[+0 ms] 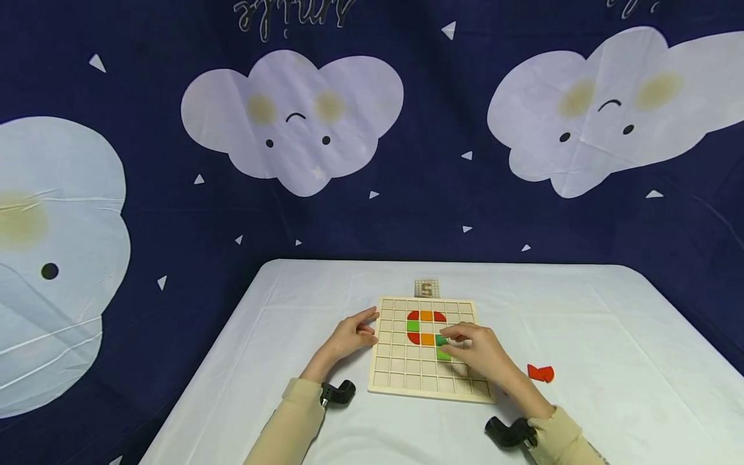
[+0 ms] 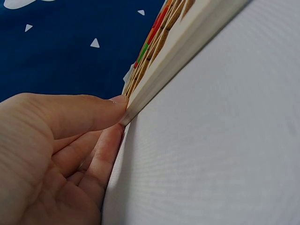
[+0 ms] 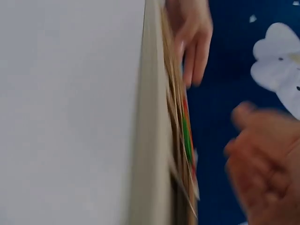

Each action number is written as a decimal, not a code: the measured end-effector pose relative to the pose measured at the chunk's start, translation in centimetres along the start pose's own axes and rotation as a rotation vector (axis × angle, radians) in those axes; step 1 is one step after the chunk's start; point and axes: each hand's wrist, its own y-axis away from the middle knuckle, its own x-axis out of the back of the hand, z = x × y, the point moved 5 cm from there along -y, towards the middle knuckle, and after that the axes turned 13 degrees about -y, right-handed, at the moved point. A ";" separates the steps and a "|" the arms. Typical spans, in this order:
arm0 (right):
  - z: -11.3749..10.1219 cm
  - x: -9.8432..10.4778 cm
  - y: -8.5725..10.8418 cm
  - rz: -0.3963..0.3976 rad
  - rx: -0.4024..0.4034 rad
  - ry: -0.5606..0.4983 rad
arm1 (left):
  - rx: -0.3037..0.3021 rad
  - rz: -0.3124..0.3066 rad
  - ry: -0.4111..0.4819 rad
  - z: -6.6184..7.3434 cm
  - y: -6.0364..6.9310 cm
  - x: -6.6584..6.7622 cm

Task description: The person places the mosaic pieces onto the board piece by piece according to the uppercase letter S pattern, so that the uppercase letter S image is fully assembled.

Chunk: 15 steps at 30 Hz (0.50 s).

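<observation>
A pale wooden grid board (image 1: 401, 376) lies on the table, with red, orange and green tiles (image 1: 427, 339) set in its squares in a curved figure. At the board's left edge, my left hand (image 1: 351, 334) pinches the rim. In the left wrist view, the thumb (image 2: 110, 110) lies on the rim and the fingers are below it. My right hand (image 1: 479, 349) hovers over the right part of the board, by the two green tiles (image 1: 444, 354). Its fingers are loosely bent and blurred in the right wrist view, and no piece shows in them.
Behind the board is a small pattern card (image 1: 427, 289) with an S-like figure. Red pieces (image 1: 541, 373) lie on the white tablecloth (image 1: 604, 336) to the right. A dark blue curtain (image 1: 430, 219) with clouds hangs behind the table.
</observation>
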 end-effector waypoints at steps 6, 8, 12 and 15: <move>-0.5 4.8 -0.2 0.083 -0.019 0.041 | -0.004 0.004 0.004 -0.1 0.1 -0.1; -0.3 6.4 0.4 0.102 -0.046 0.061 | -0.002 -0.001 0.002 -0.1 0.0 -0.2; 0.2 9.3 2.2 0.120 -0.111 0.106 | -0.002 -0.002 -0.005 -0.1 -0.1 -0.2; 0.8 11.1 3.7 0.125 -0.155 0.140 | -0.007 0.000 -0.005 -0.1 -0.1 -0.1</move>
